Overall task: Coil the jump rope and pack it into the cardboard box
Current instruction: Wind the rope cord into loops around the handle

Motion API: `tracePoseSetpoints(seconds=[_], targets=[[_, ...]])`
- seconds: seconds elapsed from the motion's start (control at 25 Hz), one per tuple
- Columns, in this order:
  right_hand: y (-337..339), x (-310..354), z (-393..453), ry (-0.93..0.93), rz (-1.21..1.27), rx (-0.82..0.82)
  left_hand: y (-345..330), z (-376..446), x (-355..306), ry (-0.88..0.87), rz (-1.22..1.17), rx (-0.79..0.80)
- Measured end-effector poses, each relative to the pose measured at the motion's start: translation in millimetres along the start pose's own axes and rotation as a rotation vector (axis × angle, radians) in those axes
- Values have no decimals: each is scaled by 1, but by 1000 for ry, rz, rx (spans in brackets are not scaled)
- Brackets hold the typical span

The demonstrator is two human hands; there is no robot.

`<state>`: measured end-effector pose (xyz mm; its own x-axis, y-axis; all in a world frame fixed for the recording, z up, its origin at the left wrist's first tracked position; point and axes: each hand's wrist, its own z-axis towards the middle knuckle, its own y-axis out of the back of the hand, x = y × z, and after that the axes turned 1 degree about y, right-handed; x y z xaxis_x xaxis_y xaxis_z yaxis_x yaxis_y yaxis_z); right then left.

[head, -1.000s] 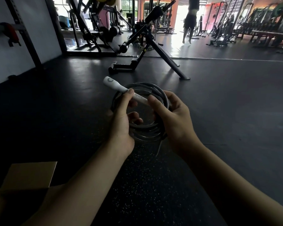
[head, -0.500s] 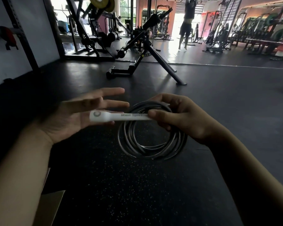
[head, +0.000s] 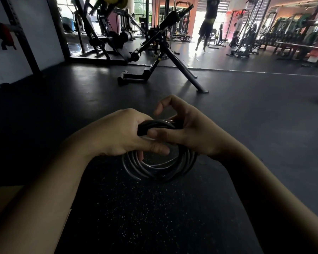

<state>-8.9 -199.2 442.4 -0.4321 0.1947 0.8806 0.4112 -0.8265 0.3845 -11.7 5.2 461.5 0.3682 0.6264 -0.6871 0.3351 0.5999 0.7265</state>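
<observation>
While held above the dark speckled floor (head: 154, 208), coiled jump rope (head: 160, 165) gripped at upper arc by both hands. Left hand (head: 117, 138) clenched around gathered loops and a dark handle (head: 142, 130); right hand (head: 187, 136) grasping same bundle, index finger lifted clear. Cardboard box (head: 6, 197) low at left edge, mostly hidden behind left forearm. For a tidy pack: loops best kept stacked and pinched together, handles laid flat along coil, bundle lowered whole toward box without loosening.
</observation>
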Motion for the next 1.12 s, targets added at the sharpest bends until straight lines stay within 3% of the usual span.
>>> tracePoseSetpoints(seconds=[0.08,0.24,0.36,0.52,0.76,0.88,0.96,1.12], targets=[[1,2,0,37,23,-81,0,-1,0,-19,-12,-54],[12,7,1,58,-53,-352,2,0,7,-48,-291,-192],[14,7,-1,30,-58,-425,4,4,16,-104,-509,-306],[13,-10,1,16,127,-520,1,10,14,-128,-727,-367],[-35,-17,3,-108,395,-372,-41,34,-3,231,-1094,-774],[-67,-17,4,-106,379,-398,-53,37,-3,391,-1261,-826],[-85,-14,4,-113,461,-446,-60,35,-3,403,-1259,-861],[-96,-14,6,-174,616,-638,-75,27,-12,257,-1045,-1006]])
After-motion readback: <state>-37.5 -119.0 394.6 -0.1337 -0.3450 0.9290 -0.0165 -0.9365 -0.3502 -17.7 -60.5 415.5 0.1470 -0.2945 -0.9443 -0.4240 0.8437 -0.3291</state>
